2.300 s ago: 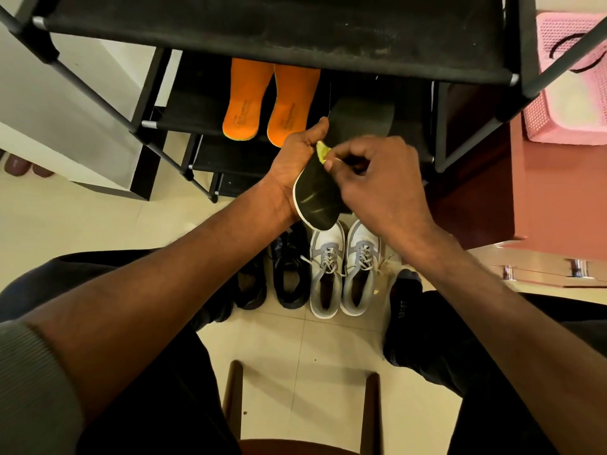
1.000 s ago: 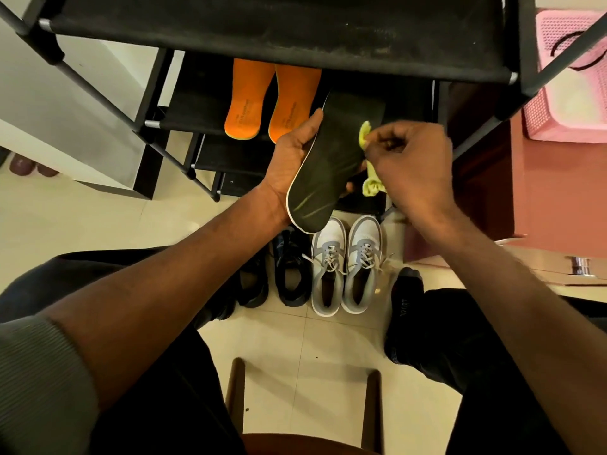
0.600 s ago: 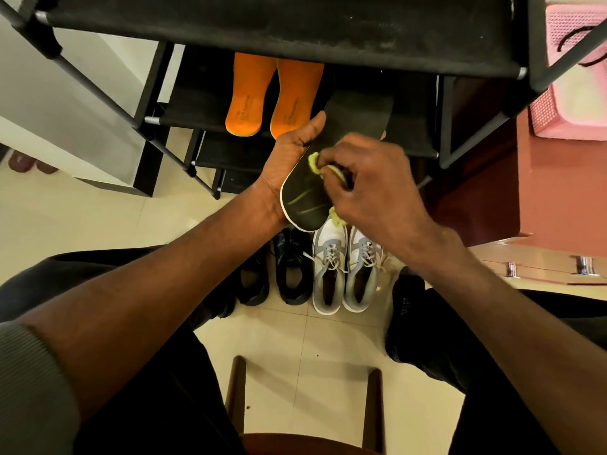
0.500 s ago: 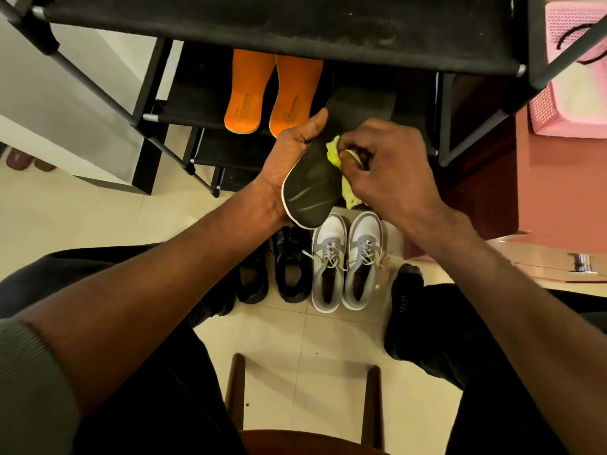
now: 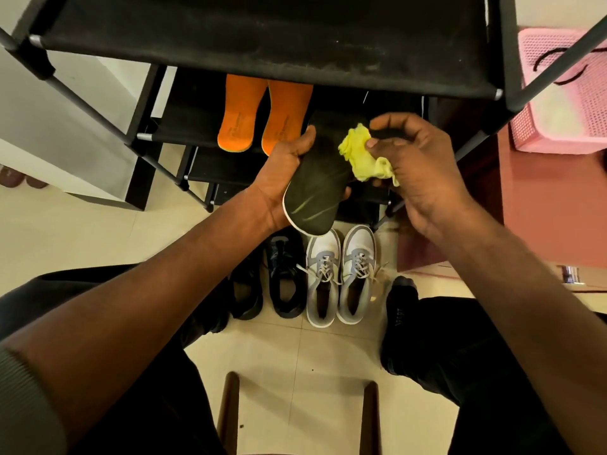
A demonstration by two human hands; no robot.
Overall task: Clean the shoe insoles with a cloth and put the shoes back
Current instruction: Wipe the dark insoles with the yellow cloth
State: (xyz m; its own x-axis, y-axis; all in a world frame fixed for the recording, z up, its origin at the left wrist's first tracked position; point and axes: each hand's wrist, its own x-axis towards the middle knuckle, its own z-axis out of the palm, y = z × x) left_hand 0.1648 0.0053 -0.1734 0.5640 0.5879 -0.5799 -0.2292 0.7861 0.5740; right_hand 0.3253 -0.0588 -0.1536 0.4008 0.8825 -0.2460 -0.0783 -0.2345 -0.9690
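Black insole [image 5: 315, 188], white-edged with green streaks at the heel, held in front of the shoe rack [image 5: 262, 37]; left hand [image 5: 282, 182] grips it from beneath, thumb over its left edge. Yellow cloth [image 5: 364, 156], crumpled, touches the insole's right edge, pinched in the curled fingers of the right hand [image 5: 417, 165]. Two orange insoles [image 5: 262, 123] lie side by side on the second shelf. On the tile floor below: grey-and-white sneakers [image 5: 340, 274], laces loose, just beside black shoes [image 5: 272, 280] to their left. Pink basket [image 5: 565, 93] at far right.
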